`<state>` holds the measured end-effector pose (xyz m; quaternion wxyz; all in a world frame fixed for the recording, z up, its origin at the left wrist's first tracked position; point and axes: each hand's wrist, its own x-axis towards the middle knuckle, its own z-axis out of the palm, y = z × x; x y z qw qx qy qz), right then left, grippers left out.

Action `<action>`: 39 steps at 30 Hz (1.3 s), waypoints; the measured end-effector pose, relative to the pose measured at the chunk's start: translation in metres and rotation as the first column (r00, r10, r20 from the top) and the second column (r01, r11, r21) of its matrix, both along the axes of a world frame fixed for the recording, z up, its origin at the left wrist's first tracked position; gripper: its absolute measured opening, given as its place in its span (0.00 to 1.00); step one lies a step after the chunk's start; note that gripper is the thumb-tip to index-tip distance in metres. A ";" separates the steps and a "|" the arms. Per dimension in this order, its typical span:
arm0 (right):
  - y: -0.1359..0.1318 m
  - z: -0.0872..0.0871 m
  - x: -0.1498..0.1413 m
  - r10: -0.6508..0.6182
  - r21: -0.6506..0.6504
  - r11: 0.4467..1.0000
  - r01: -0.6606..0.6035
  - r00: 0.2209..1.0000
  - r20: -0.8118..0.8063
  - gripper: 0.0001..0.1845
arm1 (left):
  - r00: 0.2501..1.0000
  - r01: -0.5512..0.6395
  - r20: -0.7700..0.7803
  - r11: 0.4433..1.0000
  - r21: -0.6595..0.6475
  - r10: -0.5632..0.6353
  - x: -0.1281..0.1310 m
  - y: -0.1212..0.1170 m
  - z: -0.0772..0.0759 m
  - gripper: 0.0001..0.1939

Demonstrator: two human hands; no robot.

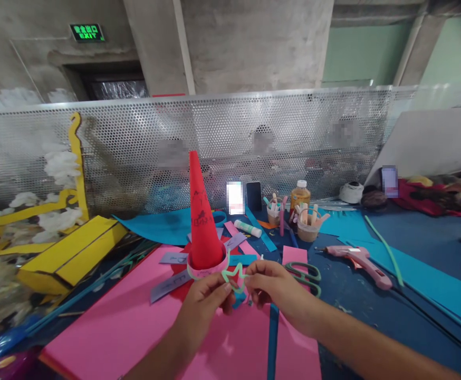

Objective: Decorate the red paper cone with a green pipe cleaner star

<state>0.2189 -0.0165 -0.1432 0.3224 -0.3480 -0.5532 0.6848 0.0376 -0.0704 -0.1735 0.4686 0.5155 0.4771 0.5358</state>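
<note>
Head view: both forearms are extended forward from the lower edge, the hands brought close together above a pink sheet. A pale green star outline is held between them — its left side pinched by the thumb and fingers of the left hand, its right side by those of the right hand. The star is held near a red cone, to its right. The dark blue desk is backed by a perforated metal panel — beyond it, a concrete wall is seen.
</note>
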 end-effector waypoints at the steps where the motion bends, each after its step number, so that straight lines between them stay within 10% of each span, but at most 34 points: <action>1: 0.000 0.001 0.000 0.003 -0.004 1.000 -0.003 1.000 0.002 0.10 | 1.000 0.009 0.015 1.000 -0.002 -0.009 -0.001 0.001 -0.002 0.14; 39: 0.002 -0.013 0.000 0.072 0.253 0.964 -0.087 0.995 0.066 0.20 | 0.899 0.026 0.434 0.986 -0.163 0.048 0.012 -0.006 0.014 0.18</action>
